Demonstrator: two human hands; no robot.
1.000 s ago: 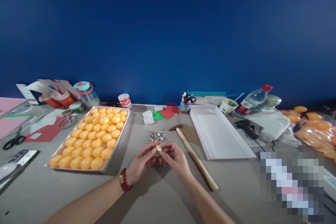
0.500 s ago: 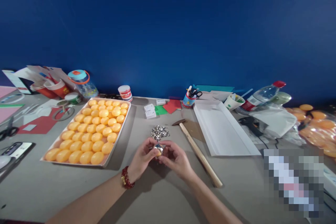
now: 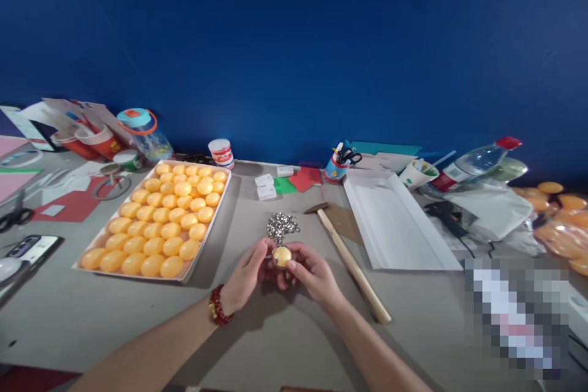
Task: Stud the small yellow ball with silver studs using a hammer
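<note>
My left hand (image 3: 247, 274) and my right hand (image 3: 311, 274) meet over the grey table, fingers pinched together around one small yellow ball (image 3: 282, 256). Both hands grip it just above the tabletop. A red bead bracelet circles my left wrist. A heap of small silver metal pieces (image 3: 282, 226) lies just beyond my fingers. To the left a white tray (image 3: 205, 251) holds several rows of the same yellow balls (image 3: 167, 218). A wooden-handled hammer (image 3: 353, 263) lies to the right of my right hand.
An empty white tray (image 3: 399, 226) sits right of the hammer. A water bottle (image 3: 473, 163), cups, a pen pot with scissors (image 3: 339, 165), coloured paper, a tape roll, a phone (image 3: 25, 249) and a bag of orange balls (image 3: 560, 220) crowd the table's back and sides.
The ball has turned in my fingers: the silver piece seen on it half a second ago is out of sight, and its plain yellow side faces up. The view has shifted slightly.
</note>
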